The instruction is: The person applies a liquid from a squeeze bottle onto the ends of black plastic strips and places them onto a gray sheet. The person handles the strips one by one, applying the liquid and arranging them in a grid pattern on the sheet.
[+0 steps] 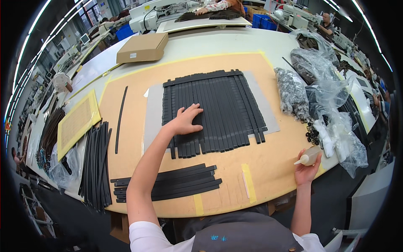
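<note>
A panel of black strips (222,109), laid side by side with crossing strips along its top and right side, rests on a grey sheet (154,105) in the middle of the table. My left hand (187,120) lies on the panel's left part with its fingers spread. At the table's right front edge, my right hand (307,170) is wrapped round a small translucent squeeze bottle (310,156), its pale nozzle pointing left. Several loose black strips (184,185) lie in a stack in front of the panel, partly behind my left forearm. One single strip (121,119) lies to the left.
On the left are a bundle of black strips (95,168) and a yellow-edged board (78,121). A cardboard box (142,47) stands at the back left. Plastic bags (323,84) and small black rings (312,134) crowd the right. Another person's hand (202,11) rests on dark material at the far table.
</note>
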Action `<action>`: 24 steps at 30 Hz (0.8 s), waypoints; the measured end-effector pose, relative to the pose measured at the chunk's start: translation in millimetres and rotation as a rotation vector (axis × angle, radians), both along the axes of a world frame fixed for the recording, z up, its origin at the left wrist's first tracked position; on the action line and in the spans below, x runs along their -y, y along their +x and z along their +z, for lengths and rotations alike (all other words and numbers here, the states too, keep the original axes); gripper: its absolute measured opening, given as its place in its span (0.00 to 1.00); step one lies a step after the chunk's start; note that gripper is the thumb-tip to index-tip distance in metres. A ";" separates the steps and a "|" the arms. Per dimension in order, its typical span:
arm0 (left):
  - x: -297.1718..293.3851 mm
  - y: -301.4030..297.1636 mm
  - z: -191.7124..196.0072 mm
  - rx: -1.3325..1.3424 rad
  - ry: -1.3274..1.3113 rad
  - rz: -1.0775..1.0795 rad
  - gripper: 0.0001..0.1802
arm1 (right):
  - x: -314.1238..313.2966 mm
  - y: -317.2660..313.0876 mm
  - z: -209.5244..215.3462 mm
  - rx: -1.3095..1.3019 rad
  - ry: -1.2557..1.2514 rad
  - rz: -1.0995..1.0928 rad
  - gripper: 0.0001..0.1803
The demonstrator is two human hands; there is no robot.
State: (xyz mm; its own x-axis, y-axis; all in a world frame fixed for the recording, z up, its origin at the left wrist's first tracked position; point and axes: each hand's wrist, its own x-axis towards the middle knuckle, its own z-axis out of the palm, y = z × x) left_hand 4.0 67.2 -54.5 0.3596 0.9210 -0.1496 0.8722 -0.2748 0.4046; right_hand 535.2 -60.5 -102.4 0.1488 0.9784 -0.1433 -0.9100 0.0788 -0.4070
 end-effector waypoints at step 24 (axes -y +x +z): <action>151.3 63.3 75.9 0.179 0.203 -0.302 0.34 | 8.3 -18.5 14.3 -0.278 0.084 0.223 0.26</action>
